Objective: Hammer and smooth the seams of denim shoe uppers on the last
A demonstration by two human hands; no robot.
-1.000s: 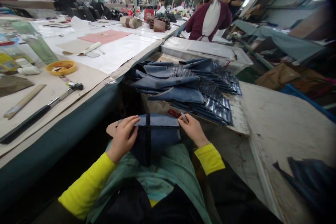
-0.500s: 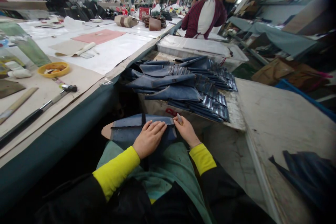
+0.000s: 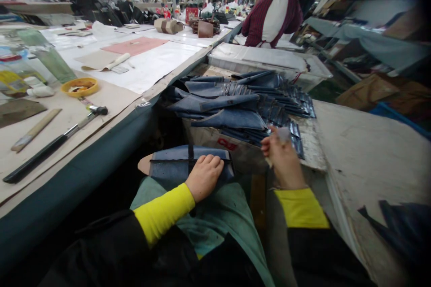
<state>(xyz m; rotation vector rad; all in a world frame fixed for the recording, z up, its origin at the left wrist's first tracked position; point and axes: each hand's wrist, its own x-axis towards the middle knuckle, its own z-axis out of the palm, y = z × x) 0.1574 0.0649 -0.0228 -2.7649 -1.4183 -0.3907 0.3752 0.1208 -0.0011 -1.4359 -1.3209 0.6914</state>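
Observation:
A blue leather piece [image 3: 171,172] lies over my lap, with a dark strip along it and a dark band across it. A tan pointed end [image 3: 145,165] sticks out at its left. My left hand [image 3: 204,177] rests on the right part of the piece, its fingers bent over it and holding it. To the right, my right hand [image 3: 284,161] is raised in front of the stack, apart from the piece. Its fingers are closed around a small tool with a pale, flat end [image 3: 283,133], blurred by motion, so its kind is unclear.
Stacked blue leather pieces [image 3: 232,103] lie ahead beside a lidded plastic bin [image 3: 269,56]. On the left table are a hammer [image 3: 57,143], a flat wooden stick [image 3: 37,130], a yellow dish [image 3: 79,87] and a green bottle [image 3: 54,60]. A co-worker [image 3: 272,13] sits beyond.
My right hand has left the right end of the blue leather piece and moved right and up with the small tool. My left hand stays on the piece, its fingers now more bent.

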